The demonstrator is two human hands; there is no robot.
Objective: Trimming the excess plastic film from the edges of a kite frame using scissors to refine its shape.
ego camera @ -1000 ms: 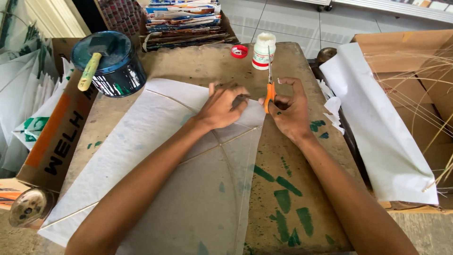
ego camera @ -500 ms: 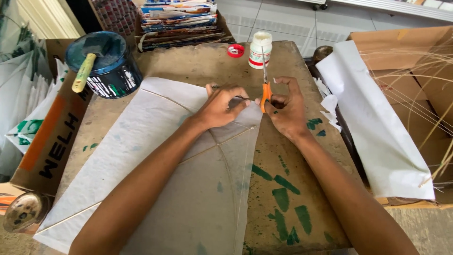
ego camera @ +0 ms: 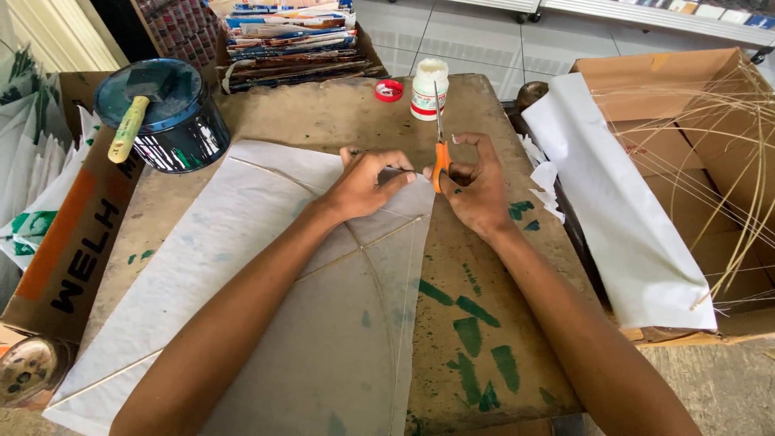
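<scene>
A white paper kite (ego camera: 266,307) with thin stick spars lies flat on a worn brown table (ego camera: 476,323). My left hand (ego camera: 367,182) presses on the kite's top corner, fingers pinching the paper edge. My right hand (ego camera: 476,186) is closed around orange-handled scissors (ego camera: 439,141), blades pointing up and away from me, right beside the kite's corner. The two hands almost touch.
A dark can with a brush (ego camera: 161,117) stands at the table's far left. A white bottle (ego camera: 429,89) and a red cap (ego camera: 388,90) sit at the far edge. Right: white paper sheet (ego camera: 622,218) over a cardboard box of thin sticks (ego camera: 726,161). Stacked papers (ego camera: 291,36) behind.
Both hands have stayed at the kite's top corner; the scissors have shifted slightly and the view has tilted a little.
</scene>
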